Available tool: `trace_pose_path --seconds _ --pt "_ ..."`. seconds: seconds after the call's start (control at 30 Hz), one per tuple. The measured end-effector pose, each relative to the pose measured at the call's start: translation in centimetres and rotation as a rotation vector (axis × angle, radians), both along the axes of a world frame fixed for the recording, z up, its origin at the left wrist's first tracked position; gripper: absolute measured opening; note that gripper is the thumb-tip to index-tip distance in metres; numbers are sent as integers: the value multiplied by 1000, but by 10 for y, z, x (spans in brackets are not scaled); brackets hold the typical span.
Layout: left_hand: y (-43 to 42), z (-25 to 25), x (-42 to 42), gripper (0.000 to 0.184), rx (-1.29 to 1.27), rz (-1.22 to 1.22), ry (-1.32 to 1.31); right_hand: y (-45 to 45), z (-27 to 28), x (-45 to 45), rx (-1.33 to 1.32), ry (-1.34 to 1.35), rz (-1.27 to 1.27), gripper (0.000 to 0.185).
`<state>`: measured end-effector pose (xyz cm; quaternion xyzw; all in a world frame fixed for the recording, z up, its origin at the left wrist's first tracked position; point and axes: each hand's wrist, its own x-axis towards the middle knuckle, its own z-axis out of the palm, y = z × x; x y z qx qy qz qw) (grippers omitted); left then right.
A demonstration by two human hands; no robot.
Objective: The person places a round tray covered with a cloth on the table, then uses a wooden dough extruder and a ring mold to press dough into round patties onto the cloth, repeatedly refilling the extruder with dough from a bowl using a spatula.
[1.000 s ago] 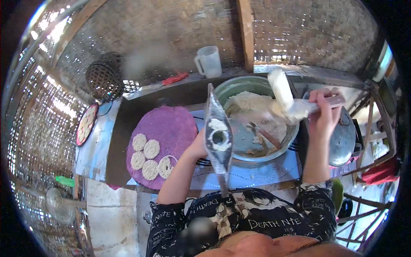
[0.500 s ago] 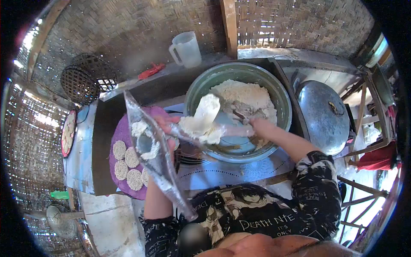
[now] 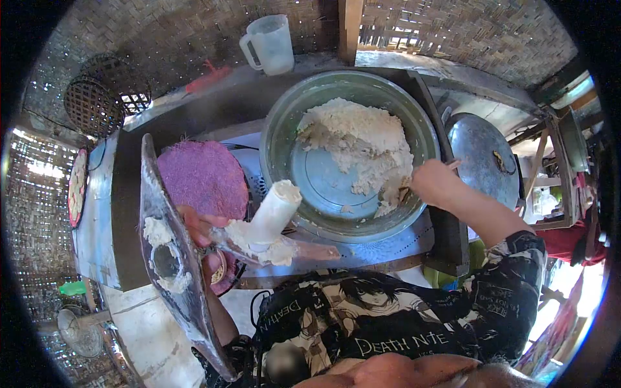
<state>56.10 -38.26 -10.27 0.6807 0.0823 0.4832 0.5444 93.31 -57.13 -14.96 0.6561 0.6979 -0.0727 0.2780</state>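
My left hand (image 3: pixel 200 236) is closed around a two-piece wooden dough press (image 3: pixel 184 294). One piece is a long dark board with a round hole smeared with dough; the other carries a pale, dough-coated cylinder (image 3: pixel 273 210) tilted upward. My right hand (image 3: pixel 435 182) grips a spoon by its handle at the right side of a large green basin (image 3: pixel 275 107). The spoon's head is down in the pale crumbly dough (image 3: pixel 362 139), partly hidden. Beneath my left hand, the press partly covers a purple cloth-like mat (image 3: pixel 202 174) and a strand-textured dough disc (image 3: pixel 220 268).
A clear plastic pitcher (image 3: pixel 270 44) stands behind the basin, with a red item (image 3: pixel 208 79) to its left. A large metal lid (image 3: pixel 482 152) is at the right. Black basket weaves (image 3: pixel 94 107) hang far left, above a round tray (image 3: pixel 77 187).
My right hand has moved right, from beside the press to the basin's right side, with the spoon now in the dough there. The press has shifted left and down; the view has also shifted.
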Motion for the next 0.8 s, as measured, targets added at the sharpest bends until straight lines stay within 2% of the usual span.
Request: trace_pose_path --seconds 0.13,0.23,0.3,0.37,0.43,0.53,0.6,0.7,0.77,0.8 --pt "2 -4 -13 45 -68 -89 48 3 -29 0 -11 30 -17 7" --pt "9 -4 -26 44 -164 -166 111 2 -23 4 -38 137 16 7" --pt "14 -12 -34 43 -204 -229 100 1 -16 -4 -114 111 35 9" --pt "15 -27 -38 52 -239 -284 14 2 -7 -6 -169 97 3 10" --pt "-2 -34 -29 55 -149 -165 -42 3 1 -7 -202 106 -86 11" --pt "-7 -16 -22 62 -59 -85 41 7 13 2 -93 134 -222 11" --pt "-4 -13 -21 63 -15 -81 103 12 4 12 27 60 -232 12" --pt "-8 -17 -21 63 -6 -63 127 18 -29 20 171 44 -168 16" --pt "-12 -19 -21 63 -7 -44 134 23 -71 32 237 54 -103 20" --pt "-13 -19 -21 63 -9 -31 138 22 -72 33 240 88 -102 19"
